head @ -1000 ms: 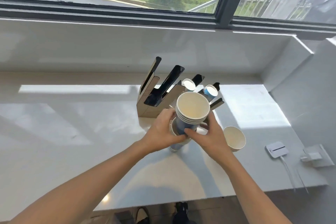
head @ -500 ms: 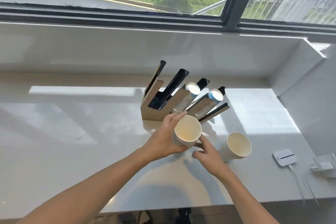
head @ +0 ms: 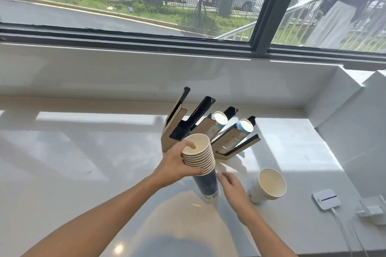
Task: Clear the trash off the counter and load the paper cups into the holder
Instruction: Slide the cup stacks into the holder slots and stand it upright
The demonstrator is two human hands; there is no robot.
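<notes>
Counter (head: 62,162): white, sunlit in bands, with no trash visible on it; that half of your task looks done, as far as this view reaches.

Your left hand (head: 177,165): wrapped around the upper rims of the tall cup stack (head: 200,162), thumb hooked over the top lip, fingers closed on the side. You grip it high, likely because the nested rims give the firmest purchase and keep the column from splaying.

Tall cup stack: about ten nested rims showing, dark blue body below, foot at or just above the counter; contact there cannot be confirmed. Top cup appears empty. It stands directly in front of the holder.

Holder (head: 188,129): angled slots fanning up and to the right, tan sides with black liners. The two left slots look empty. The two right slots each hold a sleeve of cups (head: 220,118) lying mouth-down along the slope, their pale bases facing you. The tilt suggests stacks feed in from the upper open end.

Your right hand (head: 231,188): fingers loosely spread, holding nothing, just beside the base of the tall stack, well placed to steady its lower end.

Short cup stack (head: 269,185): several nested cups tipped toward you on the counter, top cup empty, not yet loaded.

Small white device (head: 325,198): flat, cabled, near the right edge.
</notes>
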